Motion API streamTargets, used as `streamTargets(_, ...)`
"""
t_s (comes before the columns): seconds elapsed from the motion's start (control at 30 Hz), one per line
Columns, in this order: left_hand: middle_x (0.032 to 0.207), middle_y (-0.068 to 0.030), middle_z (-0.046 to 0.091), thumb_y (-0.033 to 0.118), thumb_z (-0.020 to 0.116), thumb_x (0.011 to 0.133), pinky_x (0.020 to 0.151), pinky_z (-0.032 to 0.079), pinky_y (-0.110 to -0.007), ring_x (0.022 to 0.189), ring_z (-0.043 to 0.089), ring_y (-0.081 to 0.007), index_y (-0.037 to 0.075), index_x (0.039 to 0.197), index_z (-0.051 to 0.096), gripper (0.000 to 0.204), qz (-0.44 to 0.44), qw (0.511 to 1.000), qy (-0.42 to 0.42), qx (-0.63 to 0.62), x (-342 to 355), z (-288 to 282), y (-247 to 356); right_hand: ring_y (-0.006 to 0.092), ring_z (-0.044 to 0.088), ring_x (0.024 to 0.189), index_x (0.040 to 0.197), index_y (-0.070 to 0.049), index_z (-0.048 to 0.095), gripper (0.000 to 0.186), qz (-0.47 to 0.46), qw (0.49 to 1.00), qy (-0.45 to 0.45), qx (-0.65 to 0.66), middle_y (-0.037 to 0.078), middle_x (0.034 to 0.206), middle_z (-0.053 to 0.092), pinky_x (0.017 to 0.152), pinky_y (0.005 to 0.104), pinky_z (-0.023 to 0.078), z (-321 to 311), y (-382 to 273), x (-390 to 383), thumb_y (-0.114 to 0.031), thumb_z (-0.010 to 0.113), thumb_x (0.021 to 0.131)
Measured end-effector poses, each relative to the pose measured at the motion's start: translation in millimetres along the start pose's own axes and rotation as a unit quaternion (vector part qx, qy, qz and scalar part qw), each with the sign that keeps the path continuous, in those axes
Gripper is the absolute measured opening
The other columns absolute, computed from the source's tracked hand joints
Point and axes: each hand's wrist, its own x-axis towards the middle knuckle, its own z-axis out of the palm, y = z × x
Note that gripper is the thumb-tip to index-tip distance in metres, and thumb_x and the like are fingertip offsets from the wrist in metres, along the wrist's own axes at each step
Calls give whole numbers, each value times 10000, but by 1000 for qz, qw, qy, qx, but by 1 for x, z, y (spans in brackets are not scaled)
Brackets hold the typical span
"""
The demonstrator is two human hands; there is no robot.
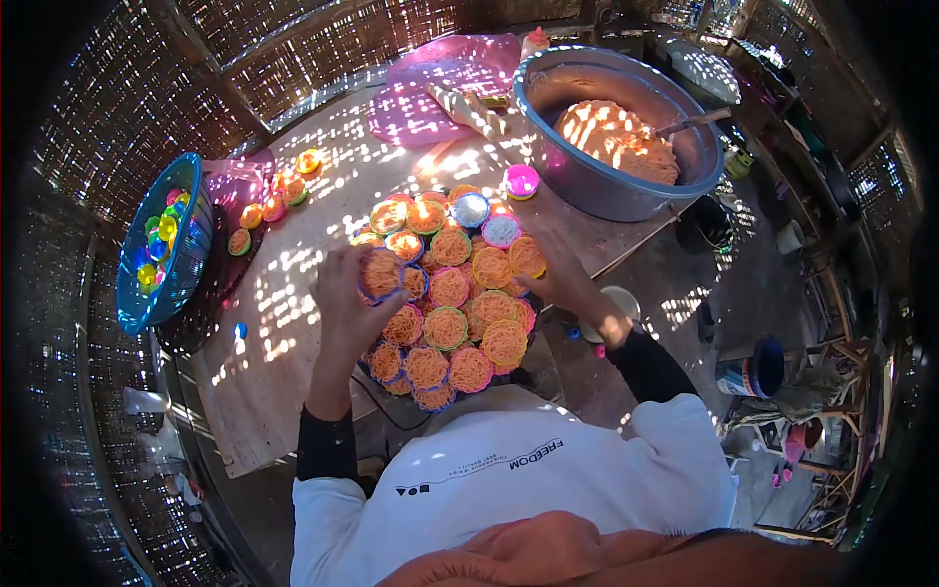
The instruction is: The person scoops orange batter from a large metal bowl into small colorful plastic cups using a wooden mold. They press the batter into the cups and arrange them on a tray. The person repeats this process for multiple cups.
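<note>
From my end, the left hand (340, 298) holds a filled cup (380, 274) at the cup cluster's (448, 288) left edge; whether the right hand (571, 282), at its right edge, grips, I can't tell. Most cups look filled; orange mixture (618, 142) remains beyond the cluster.

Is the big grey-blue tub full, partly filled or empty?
Partly filled: a mound of orange mass lies inside the tub, and bare inner wall shows around it. How deep the mass goes, I cannot tell.

Patchy sun glare, deep shadows
</note>
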Motion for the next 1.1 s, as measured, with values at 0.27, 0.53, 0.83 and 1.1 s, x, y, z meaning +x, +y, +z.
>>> streamTargets(0.27, 1057, -93, 478, 328, 771, 560, 839, 341, -427, 1020, 455, -268, 104, 1116, 499, 659, -12, 998, -67, 4, 1, 6, 25, 371, 365, 1166, 1286, -20, 342, 754, 5, 1000, 4, 20, 213, 1222, 412, 976, 416, 320, 3, 17, -16, -220, 730, 671)
streamTargets(0.53, 1083, -81, 469, 325, 757, 559, 850, 334, -423, 1052, 432, -265, 111, 1121, 497, 655, -5, 993, -118, 5, 7, 27, 20, 381, 376, 1142, 1281, -14, 339, 768, 11, 1000, -5, 22, 214, 1212, 406, 960, 422, 328, 4, 15, -18, -220, 739, 659)
streamTargets(0.83, 1091, -86, 479, 372, 750, 557, 859, 319, -419, 1064, 414, -277, 109, 1124, 500, 673, 35, 984, -170, 46, 9, 51, 13, 342, 376, 1162, 1247, -4, 378, 705, 35, 998, 6, 49, 187, 1214, 410, 969, 403, 318, -5, 6, -14, -225, 727, 675)
streamTargets(1.1, 1110, -79, 481, 408, 755, 553, 870, 310, -426, 1081, 408, -281, 129, 1141, 506, 697, 6, 982, -178, 69, 12, 20, 3, 353, 428, 1107, 1228, -6, 408, 637, 33, 998, 31, 33, 194, 1168, 448, 926, 402, 361, -12, 5, -15, -208, 707, 704)
